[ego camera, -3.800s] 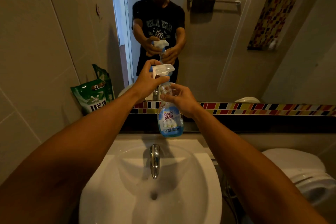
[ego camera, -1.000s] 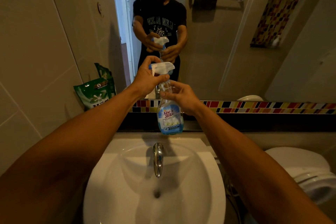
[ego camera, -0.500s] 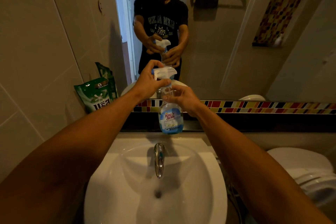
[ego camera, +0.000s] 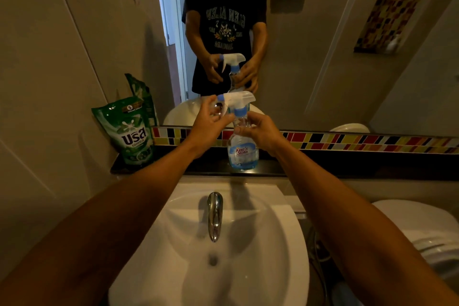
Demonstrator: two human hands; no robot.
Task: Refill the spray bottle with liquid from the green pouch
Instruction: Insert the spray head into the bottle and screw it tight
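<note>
Head view: the spray bottle (ego camera: 243, 154) stands upright on the dark ledge (ego camera: 323, 165) behind the sink (ego camera: 285, 243), its blue-labelled body showing pale liquid low down. The right hand (ego camera: 260, 131) is wrapped around the clear neck just under the blue collar, fingers curled and gripping it, so the body of the bottle hangs below the grip and the white trigger head (ego camera: 237, 99) rises above it. The left hand (ego camera: 208, 124) is at the trigger head's left side, fingers curled about the trigger and nozzle end; whether it is actually clamped on the head I cannot tell. The green pouch (ego camera: 130, 131) stands well to the left on the same ledge, leaning into the wall corner, untouched. The tap (ego camera: 214, 213) sits just below the bottle, a toilet (ego camera: 422, 228) to the right.
</note>
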